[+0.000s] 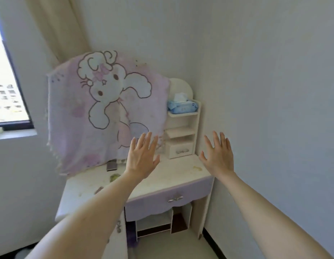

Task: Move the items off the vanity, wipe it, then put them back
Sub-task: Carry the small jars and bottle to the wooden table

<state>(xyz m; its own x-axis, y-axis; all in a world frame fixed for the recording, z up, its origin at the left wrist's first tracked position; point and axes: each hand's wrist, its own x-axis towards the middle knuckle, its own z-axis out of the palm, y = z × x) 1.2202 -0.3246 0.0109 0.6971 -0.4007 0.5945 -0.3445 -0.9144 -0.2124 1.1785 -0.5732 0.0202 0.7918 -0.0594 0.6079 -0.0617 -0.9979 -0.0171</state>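
Note:
A small white vanity (173, 181) with a lilac drawer front stands in the room's corner, its top stained with yellowish spots. A pink rabbit-print cloth (106, 113) hangs over its mirror. On the top lie a dark flat rectangular item (111, 166), a greenish scrap (113, 177) and a small brown piece (99, 190). A blue pack of wipes (182, 107) sits on the top side shelf. My left hand (142, 156) and my right hand (217, 153) are held out above the vanity top, fingers spread, holding nothing.
The side shelf unit (183, 131) has a little drawer at its base. A white cabinet (72, 202) adjoins the vanity on the left. A window (7, 86) and a beige curtain (56, 25) are at the left; walls close in behind and right.

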